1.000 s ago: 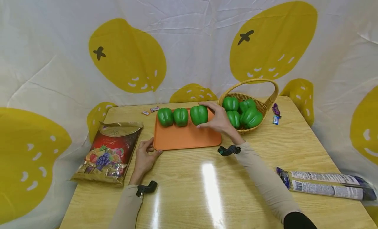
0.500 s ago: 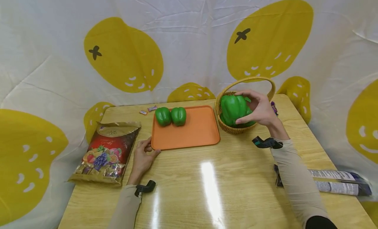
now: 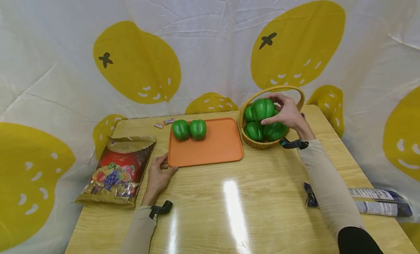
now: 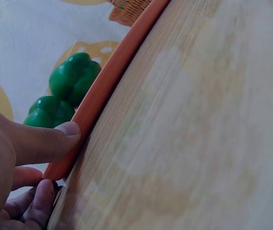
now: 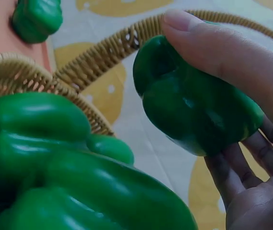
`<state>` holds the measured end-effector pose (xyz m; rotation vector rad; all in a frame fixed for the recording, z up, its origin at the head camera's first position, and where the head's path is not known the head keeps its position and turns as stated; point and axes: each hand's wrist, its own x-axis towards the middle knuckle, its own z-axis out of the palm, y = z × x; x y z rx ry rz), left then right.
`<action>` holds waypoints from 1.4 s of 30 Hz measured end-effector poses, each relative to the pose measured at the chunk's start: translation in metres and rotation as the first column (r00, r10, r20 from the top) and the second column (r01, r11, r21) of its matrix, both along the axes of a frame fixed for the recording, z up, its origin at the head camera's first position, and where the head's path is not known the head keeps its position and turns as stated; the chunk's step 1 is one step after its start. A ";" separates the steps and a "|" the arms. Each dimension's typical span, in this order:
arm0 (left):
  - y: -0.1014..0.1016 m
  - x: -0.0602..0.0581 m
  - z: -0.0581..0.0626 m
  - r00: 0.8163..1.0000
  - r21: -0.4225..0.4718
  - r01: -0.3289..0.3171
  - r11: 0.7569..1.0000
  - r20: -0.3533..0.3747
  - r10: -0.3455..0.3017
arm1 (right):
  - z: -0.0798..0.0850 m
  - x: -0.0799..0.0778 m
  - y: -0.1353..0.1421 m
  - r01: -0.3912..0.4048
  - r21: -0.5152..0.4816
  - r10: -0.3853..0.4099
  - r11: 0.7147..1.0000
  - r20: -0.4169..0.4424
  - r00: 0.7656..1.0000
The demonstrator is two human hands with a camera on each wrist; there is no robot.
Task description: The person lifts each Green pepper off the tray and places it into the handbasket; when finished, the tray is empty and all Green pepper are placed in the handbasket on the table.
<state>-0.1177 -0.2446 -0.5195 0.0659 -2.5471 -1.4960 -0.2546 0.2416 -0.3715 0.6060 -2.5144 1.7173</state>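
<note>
Green and glossy, one pepper [image 3: 261, 109] is grasped by the fingers [image 5: 223, 176] of the right hand [image 3: 289, 113], above the basket [image 3: 260, 145] at the orange tray's [image 3: 210, 150] two o'clock. A second ago it was over that tray; this transfer looks nearly complete. The left hand [image 3: 158, 177] pinches the tray's eight-o'clock corner; two peppers [image 3: 198, 130] remain toward ten.

Green pepper [image 3: 262, 108] | held above wicker basket [image 3: 257, 144], contact unclear | orange tray [image 3: 210, 150]: flat
</note>
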 end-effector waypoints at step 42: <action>-0.001 -0.001 -0.001 1.000 0.017 0.008 1.000 -0.006 -0.008 | -0.004 -0.029 -0.013 -0.118 0.298 0.111 0.947 0.040 0.993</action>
